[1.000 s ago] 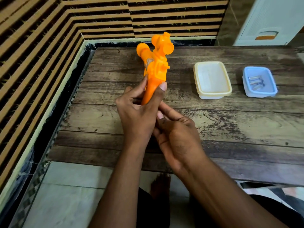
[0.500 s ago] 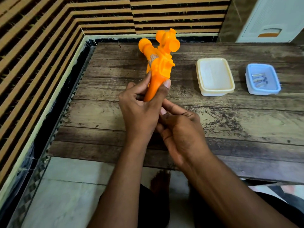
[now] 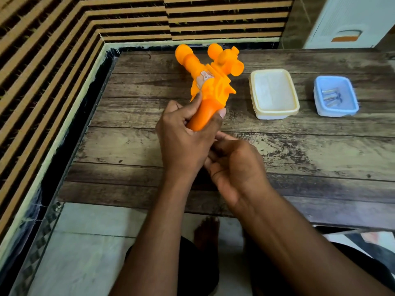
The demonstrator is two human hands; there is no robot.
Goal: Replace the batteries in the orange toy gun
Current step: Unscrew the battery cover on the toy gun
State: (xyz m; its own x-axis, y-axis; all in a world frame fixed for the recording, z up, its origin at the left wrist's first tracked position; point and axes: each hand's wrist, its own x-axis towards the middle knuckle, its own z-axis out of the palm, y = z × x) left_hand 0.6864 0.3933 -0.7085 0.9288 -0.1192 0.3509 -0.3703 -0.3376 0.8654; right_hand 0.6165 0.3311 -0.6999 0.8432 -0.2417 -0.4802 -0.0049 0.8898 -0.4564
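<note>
The orange toy gun (image 3: 210, 82) points away from me above the wooden table (image 3: 310, 150), barrel up and grip toward me. My left hand (image 3: 183, 139) grips its handle, thumb and fingers wrapped round it. My right hand (image 3: 233, 167) sits just below, fingers curled against the butt of the handle; whatever they touch is hidden behind my left hand. Several silver batteries (image 3: 331, 97) lie in a small blue tray (image 3: 350, 107) at the right.
A cream plastic container (image 3: 256, 97) stands between the gun and the blue tray. A striped wall runs along the left and back edges. A white appliance (image 3: 350, 20) stands behind the table at the right. My bare foot (image 3: 206, 231) shows on the tiled floor.
Both hands stay on the gun's handle. The gun has tilted slightly, and my head has shifted so the table sits a little differently in view.
</note>
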